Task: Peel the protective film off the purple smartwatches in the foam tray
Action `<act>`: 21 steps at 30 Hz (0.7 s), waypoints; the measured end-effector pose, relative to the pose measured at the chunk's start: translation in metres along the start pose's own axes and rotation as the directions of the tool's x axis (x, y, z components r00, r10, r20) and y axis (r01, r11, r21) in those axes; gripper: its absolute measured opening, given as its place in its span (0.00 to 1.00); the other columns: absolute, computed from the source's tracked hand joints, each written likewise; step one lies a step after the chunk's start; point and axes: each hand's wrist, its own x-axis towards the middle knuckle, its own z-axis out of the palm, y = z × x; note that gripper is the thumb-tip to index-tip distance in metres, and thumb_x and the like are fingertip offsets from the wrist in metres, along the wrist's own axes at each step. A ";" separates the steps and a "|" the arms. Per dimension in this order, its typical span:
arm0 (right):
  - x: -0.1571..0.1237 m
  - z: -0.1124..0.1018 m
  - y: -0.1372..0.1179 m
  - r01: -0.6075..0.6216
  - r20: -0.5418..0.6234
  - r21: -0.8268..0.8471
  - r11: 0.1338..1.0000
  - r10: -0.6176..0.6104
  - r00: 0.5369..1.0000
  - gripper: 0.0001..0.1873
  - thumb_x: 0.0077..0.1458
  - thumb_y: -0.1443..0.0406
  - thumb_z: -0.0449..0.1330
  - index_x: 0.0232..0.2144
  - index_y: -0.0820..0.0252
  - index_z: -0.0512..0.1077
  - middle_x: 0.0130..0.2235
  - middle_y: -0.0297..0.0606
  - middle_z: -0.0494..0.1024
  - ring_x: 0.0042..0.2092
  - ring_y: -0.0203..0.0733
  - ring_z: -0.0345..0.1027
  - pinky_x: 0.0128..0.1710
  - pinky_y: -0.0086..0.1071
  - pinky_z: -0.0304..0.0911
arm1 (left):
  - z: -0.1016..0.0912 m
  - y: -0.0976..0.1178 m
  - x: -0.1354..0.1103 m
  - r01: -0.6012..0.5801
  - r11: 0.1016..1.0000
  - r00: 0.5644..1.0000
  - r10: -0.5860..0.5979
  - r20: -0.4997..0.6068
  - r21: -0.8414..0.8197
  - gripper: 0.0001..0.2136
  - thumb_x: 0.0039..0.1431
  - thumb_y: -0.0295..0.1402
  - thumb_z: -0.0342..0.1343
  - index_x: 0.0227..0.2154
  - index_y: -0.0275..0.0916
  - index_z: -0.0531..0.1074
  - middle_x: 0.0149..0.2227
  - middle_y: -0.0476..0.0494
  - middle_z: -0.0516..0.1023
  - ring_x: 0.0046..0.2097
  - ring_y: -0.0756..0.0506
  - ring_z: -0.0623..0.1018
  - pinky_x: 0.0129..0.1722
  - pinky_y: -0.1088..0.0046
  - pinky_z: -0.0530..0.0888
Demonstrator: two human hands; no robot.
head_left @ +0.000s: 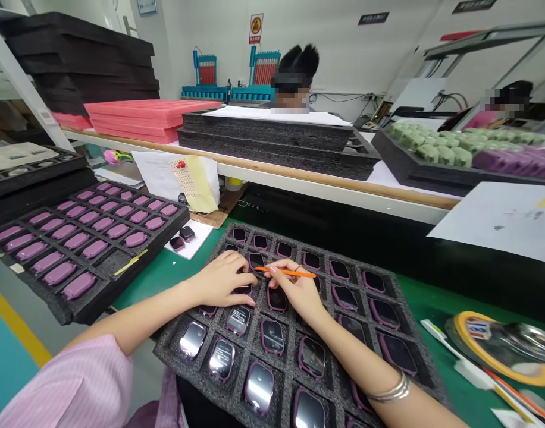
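Note:
A black foam tray (294, 371) lies in front of me, its pockets filled with purple-rimmed watch bodies with dark glass faces. My left hand (223, 278) rests curled on the tray, its fingers pressing one watch body (243, 289) in its pocket. My right hand (294, 288) pinches a thin orange stick (290, 273), held level, with its left tip pointing at that same watch. A silver bangle (391, 392) sits on my right wrist.
A second foam tray (76, 285) of purple watch cases sits at left, two loose watches (182, 238) on white paper beside it. Tape roll (500, 348) and tools lie at right. Stacked foam trays (272, 139) crowd a shelf behind, where two other people sit.

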 end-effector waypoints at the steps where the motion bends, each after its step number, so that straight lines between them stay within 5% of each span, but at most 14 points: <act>1: 0.000 0.001 -0.001 -0.004 0.006 0.002 1.000 0.004 1.000 0.22 0.52 0.47 0.66 0.33 0.61 0.74 0.31 0.35 0.80 0.27 0.35 0.72 0.31 0.33 0.72 | -0.002 -0.002 -0.003 0.000 1.000 1.000 0.000 -0.010 -0.007 0.19 0.62 0.51 0.56 0.44 0.41 0.76 0.42 0.40 0.74 0.47 0.39 0.72 0.54 0.57 0.67; 7: -0.004 0.007 -0.006 -0.043 0.060 0.014 0.999 0.042 0.997 0.26 0.43 0.42 0.69 0.28 0.58 0.73 0.29 0.39 0.82 0.28 0.39 0.75 0.33 0.37 0.75 | 0.003 -0.008 -0.014 0.019 0.997 0.997 -0.024 -0.073 -0.076 0.15 0.65 0.46 0.55 0.43 0.40 0.75 0.44 0.41 0.78 0.49 0.42 0.75 0.57 0.59 0.66; 21: -0.006 0.008 -0.004 -0.052 0.083 0.009 0.999 0.051 0.995 0.24 0.45 0.44 0.69 0.28 0.58 0.73 0.31 0.40 0.82 0.30 0.40 0.76 0.36 0.38 0.75 | 0.009 -0.008 -0.018 0.174 0.962 0.979 -0.192 -0.070 -0.210 0.23 0.58 0.51 0.61 0.48 0.40 0.69 0.46 0.39 0.78 0.51 0.38 0.75 0.54 0.57 0.70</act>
